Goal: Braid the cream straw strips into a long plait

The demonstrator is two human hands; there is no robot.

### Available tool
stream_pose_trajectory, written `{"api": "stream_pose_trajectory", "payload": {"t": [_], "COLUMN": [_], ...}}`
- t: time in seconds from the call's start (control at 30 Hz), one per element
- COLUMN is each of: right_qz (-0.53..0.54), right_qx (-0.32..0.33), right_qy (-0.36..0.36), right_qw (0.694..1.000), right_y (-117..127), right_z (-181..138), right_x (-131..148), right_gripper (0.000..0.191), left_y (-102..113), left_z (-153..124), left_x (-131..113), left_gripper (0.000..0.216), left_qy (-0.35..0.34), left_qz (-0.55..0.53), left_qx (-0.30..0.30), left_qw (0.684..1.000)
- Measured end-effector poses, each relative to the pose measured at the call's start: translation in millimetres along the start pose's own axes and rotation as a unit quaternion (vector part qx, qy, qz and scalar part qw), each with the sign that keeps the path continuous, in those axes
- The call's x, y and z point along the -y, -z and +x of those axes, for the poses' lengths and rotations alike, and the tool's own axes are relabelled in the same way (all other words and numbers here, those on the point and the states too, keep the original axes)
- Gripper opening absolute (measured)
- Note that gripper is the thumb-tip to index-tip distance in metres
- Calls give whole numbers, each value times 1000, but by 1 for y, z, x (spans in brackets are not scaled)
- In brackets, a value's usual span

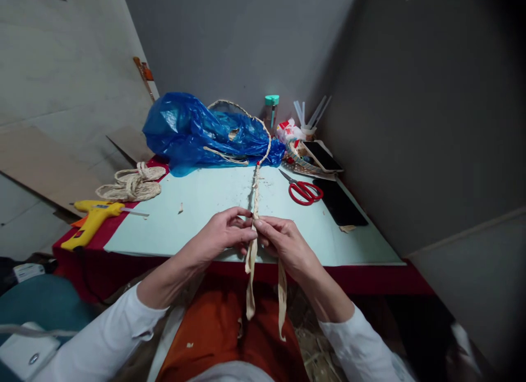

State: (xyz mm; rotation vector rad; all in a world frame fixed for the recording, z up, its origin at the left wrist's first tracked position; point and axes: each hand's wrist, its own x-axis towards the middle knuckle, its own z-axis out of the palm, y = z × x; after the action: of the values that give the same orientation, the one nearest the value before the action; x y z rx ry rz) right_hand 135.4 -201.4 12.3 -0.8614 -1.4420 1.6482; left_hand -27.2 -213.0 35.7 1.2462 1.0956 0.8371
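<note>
Both hands, the left hand [224, 234] and the right hand [283, 242], pinch a braided straw cord [256, 193] at the tabletop [205, 201] edge; its loose strips [250, 294] hang down. Red scissors [304, 190] lie nearby.

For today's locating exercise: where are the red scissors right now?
In the head view, the scissors lie on the table, right of the braid and just left of the black slab, beyond the right hand.

White long sleeves are worn: the left sleeve [102, 341] at lower left of the frame, the right sleeve [361, 352] at lower right. A rust-orange garment [217, 330] is worn over the lap, bottom centre. The left hand [224, 234] and right hand [285, 245] are left bare.
</note>
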Motion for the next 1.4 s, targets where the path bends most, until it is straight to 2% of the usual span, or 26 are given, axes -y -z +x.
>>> {"api": "stream_pose_trajectory", "payload": {"t": [0.07,0.17,0.23,0.33,0.4,0.47,0.53,0.6,0.67,0.73,0.8,0.87,0.97,1.0,1.07,1.17,1.23,1.33,1.4], "right_qz": [-25,-73,-128,-211,-235,-243,-242,-232,-223,-217,-202,-179,-150,-134,-86,-12,9,18,7], "right_qx": [-6,-22,-43,-66,-63,-57,-49,-37,-31,-25,-16,-9,-17,-18,-17,-3,-2,-1,4], "right_qy": [2,19,45,69,65,57,48,43,49,54,41,23,23,25,19,-19,-44,-31,-6], "right_qw": [1000,997,990,973,968,967,968,971,973,974,978,984,988,990,996,1000,999,999,1000], "right_y": [0,-3,-5,-6,-6,-5,-2,2,6,8,9,6,-2,-4,-7,-8,-6,-5,-4], "right_z": [1,3,4,3,2,2,4,6,8,10,10,10,9,8,7,4,3,2,3], "right_x": [0,0,-2,-4,-5,-5,-4,-5,-5,-6,-6,-5,-3,-2,0,2,2,2,3], "right_gripper": [36,37,37,35,36,38,39,38,35,33,33,35,36,36,32,26,27,27,26], "left_y": [-2,-6,-6,-1,4,8,13,16,18,20,20,17,2,-5,-20,-37,-42,-45,-42], "left_z": [-2,-7,-11,-15,-15,-12,-8,-4,-1,1,-1,-5,-15,-20,-26,-30,-28,-24,-26], "left_x": [0,0,0,-2,-4,-6,-6,-4,0,1,-1,-5,-6,-4,6,25,34,38,35], "left_gripper": [39,23,15,19,20,17,13,12,12,13,15,17,19,19,14,20,24,27,27], "left_qy": [-32,-107,-135,-127,-116,-114,-85,-25,25,44,53,52,-19,-61,-155,-274,-310,-322,-329], "left_qz": [100,312,401,447,439,390,277,122,-6,-73,-96,-74,81,158,318,491,549,597,596], "left_qx": [-61,-152,-160,-139,-131,-124,-97,-53,-17,2,7,-5,-77,-111,-168,-195,-200,-203,-193], "left_qw": [993,932,892,875,881,905,952,991,1000,996,994,996,994,979,920,804,750,706,707]}}
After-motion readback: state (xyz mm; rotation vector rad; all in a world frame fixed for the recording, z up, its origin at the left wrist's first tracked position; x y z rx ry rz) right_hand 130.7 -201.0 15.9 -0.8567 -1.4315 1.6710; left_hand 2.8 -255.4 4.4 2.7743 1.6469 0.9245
